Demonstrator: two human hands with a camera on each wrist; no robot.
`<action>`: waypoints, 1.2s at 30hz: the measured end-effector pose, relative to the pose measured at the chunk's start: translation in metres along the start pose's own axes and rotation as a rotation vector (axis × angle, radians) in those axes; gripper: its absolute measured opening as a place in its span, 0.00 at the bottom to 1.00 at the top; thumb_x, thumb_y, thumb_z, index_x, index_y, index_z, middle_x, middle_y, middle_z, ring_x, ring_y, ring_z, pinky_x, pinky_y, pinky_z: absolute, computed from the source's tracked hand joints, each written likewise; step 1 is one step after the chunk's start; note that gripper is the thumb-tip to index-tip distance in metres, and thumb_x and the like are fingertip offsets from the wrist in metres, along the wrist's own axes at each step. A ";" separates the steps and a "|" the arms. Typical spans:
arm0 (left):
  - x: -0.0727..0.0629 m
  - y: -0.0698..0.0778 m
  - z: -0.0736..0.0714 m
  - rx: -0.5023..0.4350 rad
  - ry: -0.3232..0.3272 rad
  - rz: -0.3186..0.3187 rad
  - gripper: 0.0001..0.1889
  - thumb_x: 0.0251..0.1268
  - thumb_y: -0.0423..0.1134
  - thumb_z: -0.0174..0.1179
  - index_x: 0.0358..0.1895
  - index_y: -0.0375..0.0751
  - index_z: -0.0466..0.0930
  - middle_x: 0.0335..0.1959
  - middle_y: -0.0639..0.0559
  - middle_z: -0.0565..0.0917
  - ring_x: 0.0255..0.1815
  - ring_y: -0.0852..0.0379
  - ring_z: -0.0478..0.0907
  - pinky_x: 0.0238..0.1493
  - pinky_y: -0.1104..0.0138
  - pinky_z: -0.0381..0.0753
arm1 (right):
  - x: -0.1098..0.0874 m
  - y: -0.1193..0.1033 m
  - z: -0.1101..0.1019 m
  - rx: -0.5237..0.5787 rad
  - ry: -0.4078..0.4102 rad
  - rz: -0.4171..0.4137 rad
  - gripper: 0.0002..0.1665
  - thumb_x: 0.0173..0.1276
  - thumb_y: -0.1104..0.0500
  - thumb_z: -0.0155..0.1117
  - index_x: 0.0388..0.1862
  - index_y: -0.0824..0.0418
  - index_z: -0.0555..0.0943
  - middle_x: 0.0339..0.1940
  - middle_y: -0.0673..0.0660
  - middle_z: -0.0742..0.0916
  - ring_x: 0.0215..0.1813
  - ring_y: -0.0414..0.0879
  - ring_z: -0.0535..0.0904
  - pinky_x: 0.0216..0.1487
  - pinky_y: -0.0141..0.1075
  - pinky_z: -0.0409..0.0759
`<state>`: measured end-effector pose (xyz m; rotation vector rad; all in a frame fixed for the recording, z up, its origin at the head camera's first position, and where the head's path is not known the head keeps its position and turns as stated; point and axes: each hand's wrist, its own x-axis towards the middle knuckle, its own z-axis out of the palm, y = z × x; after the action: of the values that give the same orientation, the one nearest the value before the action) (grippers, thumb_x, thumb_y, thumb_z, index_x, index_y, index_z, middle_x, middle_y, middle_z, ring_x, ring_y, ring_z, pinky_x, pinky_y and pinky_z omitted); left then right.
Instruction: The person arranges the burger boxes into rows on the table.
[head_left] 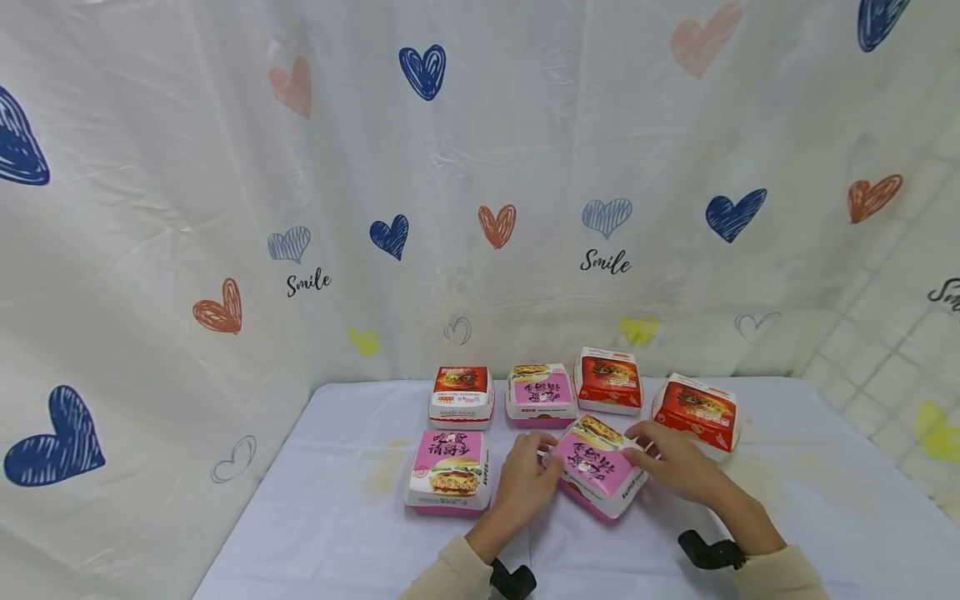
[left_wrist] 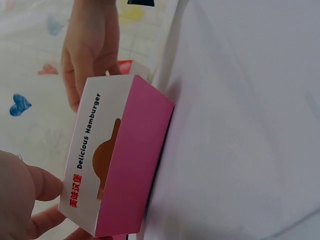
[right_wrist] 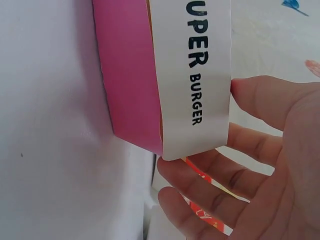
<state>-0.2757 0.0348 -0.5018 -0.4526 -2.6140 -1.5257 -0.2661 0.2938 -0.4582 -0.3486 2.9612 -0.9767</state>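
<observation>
A pink-and-white hamburger box sits turned at an angle on the table, between both hands in the head view. My left hand holds it at its left corner, thumb and fingertips against the edge. At the opposite corner my right hand grips it; in the right wrist view the thumb lies on the top edge and the fingers on the far side. The box shows "Delicious Hamburger" on its side in the left wrist view. Its lid looks closed.
Another pink box stands left of my left hand. Behind are a red-and-white box, a pink box and a red box. One more red box lies beyond my right hand. A heart-printed curtain backs the white-covered table.
</observation>
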 end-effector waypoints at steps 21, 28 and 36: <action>0.003 -0.001 -0.003 0.029 0.090 -0.002 0.07 0.73 0.40 0.60 0.49 0.48 0.79 0.46 0.56 0.75 0.43 0.66 0.75 0.43 0.73 0.78 | -0.001 -0.007 0.004 0.028 -0.047 0.021 0.20 0.73 0.47 0.65 0.56 0.58 0.79 0.31 0.50 0.83 0.34 0.43 0.75 0.32 0.33 0.76; 0.002 0.000 -0.003 0.057 0.023 -0.022 0.19 0.69 0.50 0.65 0.59 0.51 0.78 0.52 0.52 0.75 0.48 0.59 0.75 0.45 0.69 0.75 | 0.001 -0.005 0.005 0.091 -0.088 0.022 0.27 0.73 0.47 0.66 0.63 0.60 0.76 0.38 0.52 0.85 0.38 0.44 0.78 0.35 0.34 0.79; 0.002 -0.002 -0.003 0.077 -0.085 -0.030 0.35 0.62 0.60 0.68 0.71 0.56 0.71 0.64 0.53 0.72 0.65 0.52 0.74 0.69 0.50 0.74 | 0.002 0.002 0.010 0.154 -0.106 0.007 0.41 0.72 0.45 0.67 0.76 0.60 0.66 0.70 0.66 0.78 0.56 0.53 0.83 0.49 0.47 0.86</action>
<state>-0.2784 0.0315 -0.5018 -0.4846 -2.7447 -1.4384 -0.2676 0.2889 -0.4669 -0.3740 2.7695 -1.1392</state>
